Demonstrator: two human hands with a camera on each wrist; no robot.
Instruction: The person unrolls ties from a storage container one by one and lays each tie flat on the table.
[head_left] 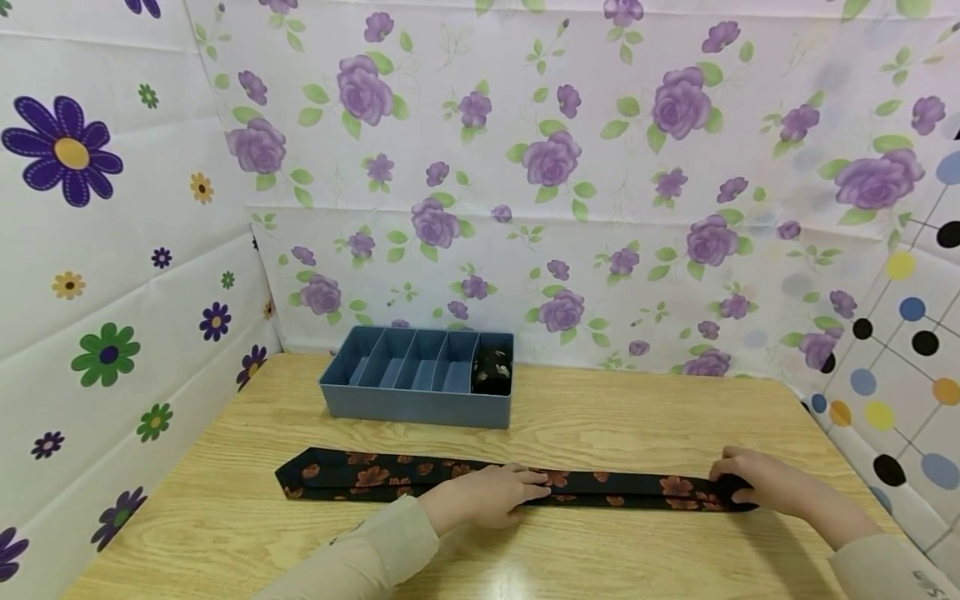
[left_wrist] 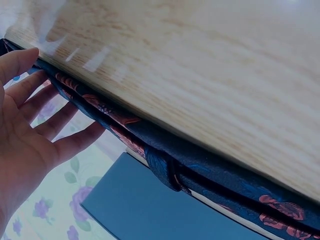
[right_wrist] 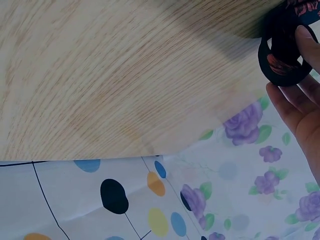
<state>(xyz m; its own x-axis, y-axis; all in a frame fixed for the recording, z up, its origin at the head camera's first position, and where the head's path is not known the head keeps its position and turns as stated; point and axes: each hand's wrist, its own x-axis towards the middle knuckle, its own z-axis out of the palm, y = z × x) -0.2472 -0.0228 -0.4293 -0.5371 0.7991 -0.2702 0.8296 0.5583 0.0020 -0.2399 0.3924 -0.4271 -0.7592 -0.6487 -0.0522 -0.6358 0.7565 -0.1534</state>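
A dark necktie (head_left: 630, 492) with orange-red flowers lies stretched across the table, its wide pointed end at the left. My left hand (head_left: 491, 493) rests on the middle of it with fingers extended; in the left wrist view the fingers (left_wrist: 75, 137) are spread and straight along the tie's edge. At the right end my right hand (head_left: 761, 481) grips a small coil of the tie. The right wrist view shows that coil (right_wrist: 280, 67) as a loose roll between thumb and fingers. A fabric keeper loop (left_wrist: 162, 170) crosses the tie's back.
Behind the tie stands a blue-grey divided box (head_left: 416, 408). Its rightmost compartment holds a rolled dark patterned tie (head_left: 492, 372); the other compartments show bare floors. Flower-printed sheets (head_left: 465, 167) hang at the back and left, a dotted sheet (head_left: 900, 375) at the right.
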